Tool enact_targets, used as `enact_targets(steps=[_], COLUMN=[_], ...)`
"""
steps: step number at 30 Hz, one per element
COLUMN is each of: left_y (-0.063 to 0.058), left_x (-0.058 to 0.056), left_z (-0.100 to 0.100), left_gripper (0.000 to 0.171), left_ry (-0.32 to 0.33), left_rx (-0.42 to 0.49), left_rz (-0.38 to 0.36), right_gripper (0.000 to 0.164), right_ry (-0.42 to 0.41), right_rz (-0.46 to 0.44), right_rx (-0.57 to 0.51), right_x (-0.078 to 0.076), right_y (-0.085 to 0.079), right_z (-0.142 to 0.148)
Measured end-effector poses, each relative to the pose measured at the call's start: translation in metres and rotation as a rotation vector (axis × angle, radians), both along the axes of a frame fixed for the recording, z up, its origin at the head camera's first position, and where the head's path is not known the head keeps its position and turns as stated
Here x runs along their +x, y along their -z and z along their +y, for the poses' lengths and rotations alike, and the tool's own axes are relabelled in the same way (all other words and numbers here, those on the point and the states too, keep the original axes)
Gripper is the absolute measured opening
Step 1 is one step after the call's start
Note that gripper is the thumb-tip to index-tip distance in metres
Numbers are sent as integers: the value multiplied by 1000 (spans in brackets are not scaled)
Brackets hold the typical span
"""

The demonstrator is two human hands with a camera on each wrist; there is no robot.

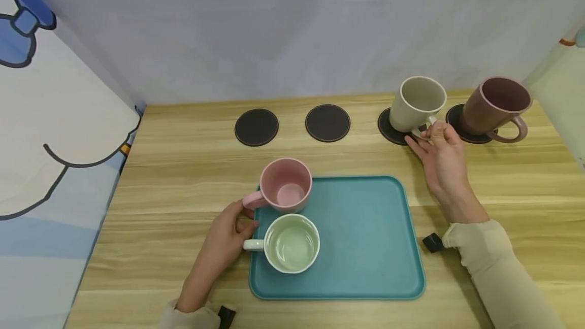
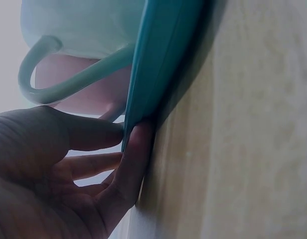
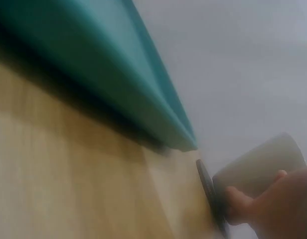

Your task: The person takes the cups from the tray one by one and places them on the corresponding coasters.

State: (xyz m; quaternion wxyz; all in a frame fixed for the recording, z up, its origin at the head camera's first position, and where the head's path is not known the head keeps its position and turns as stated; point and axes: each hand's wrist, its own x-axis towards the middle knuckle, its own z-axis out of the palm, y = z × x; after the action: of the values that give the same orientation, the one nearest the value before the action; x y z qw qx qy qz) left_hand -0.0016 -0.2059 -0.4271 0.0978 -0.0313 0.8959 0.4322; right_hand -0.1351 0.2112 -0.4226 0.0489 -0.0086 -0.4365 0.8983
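Note:
My left hand (image 1: 226,237) pinches the left rim of the teal tray (image 1: 365,237), thumb above and fingers below in the left wrist view. On the tray's left side are a pink mug (image 1: 287,187) and a light green mug (image 1: 292,243), their handles pointing left toward that hand. My right hand (image 1: 445,166) holds the handle of a beige mug (image 1: 420,100), which stands over a black coaster (image 1: 389,128) at the back right. In the right wrist view the beige mug (image 3: 263,164) sits against the coaster, with my fingers at its lower side.
A brown mug (image 1: 495,105) stands on another dark coaster (image 1: 457,121) at the far right, close to my right hand. Two bare black coasters (image 1: 256,127) lie in the back row to the left. Behind the wooden table (image 1: 183,166) hangs a pale grey cloth (image 1: 274,29).

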Motion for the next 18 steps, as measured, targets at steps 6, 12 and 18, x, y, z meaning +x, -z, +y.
enact_targets(steps=[6,12,18], left_y=[0,0,0], left_x=[1,1,1], left_z=[-2,-2,-2], left_gripper=[39,37,38], left_ry=[8,0,6], left_rx=[2,19,4], left_rz=[14,2,2], right_gripper=[24,23,24], right_ry=[-12,0,28], right_rz=[-11,-27,-63], right_rx=[7,10,-10], right_x=[0,2,4], right_y=[2,1,-1], right_z=[0,-3,-7])
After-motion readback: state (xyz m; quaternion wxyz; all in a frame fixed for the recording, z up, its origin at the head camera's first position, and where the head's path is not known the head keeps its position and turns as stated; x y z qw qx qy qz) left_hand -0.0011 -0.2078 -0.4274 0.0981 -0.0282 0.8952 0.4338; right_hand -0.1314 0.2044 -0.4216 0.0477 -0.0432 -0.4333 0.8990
